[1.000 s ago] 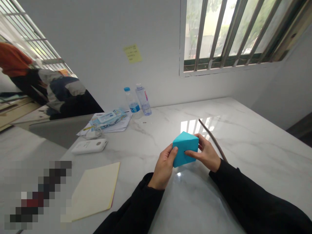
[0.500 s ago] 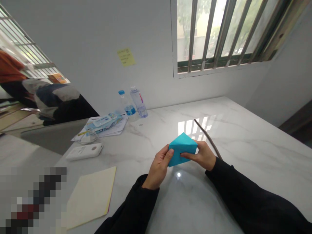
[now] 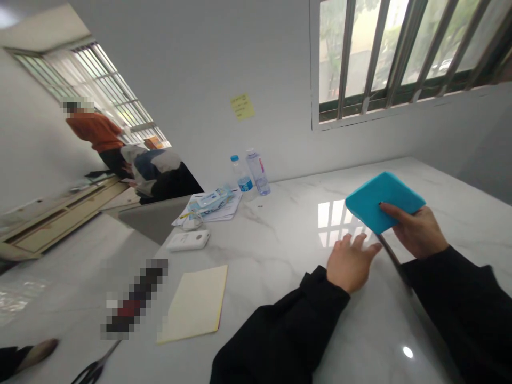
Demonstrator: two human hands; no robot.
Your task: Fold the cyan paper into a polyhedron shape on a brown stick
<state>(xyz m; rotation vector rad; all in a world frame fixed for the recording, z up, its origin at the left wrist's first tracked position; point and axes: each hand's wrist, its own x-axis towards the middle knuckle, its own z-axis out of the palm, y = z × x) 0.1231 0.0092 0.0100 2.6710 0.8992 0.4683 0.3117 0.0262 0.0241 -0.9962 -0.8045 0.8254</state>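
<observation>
A folded piece of bright blue paper [image 3: 384,200] is held up over the table's right side. My right hand [image 3: 420,229] grips it by its lower right part, thumb across the near face. Below and to the left of the paper, my left hand [image 3: 351,264] is off it, fingers spread over the white marbled tabletop [image 3: 288,250]. A thin brown stick [image 3: 389,249] lies between my hands, partly hidden by the paper and my right arm.
At left lie a cream paper pad [image 3: 196,304], a white device [image 3: 189,240], a wipes packet [image 3: 214,199] on papers, and scissors [image 3: 94,370]. Two bottles [image 3: 258,173] stand by the wall. Another person's hand [image 3: 43,351] is at lower left; people [image 3: 96,130] are farther back.
My left hand has let go of the blue paper and opened. My right hand has lifted the paper up and to the right. The view has swung left.
</observation>
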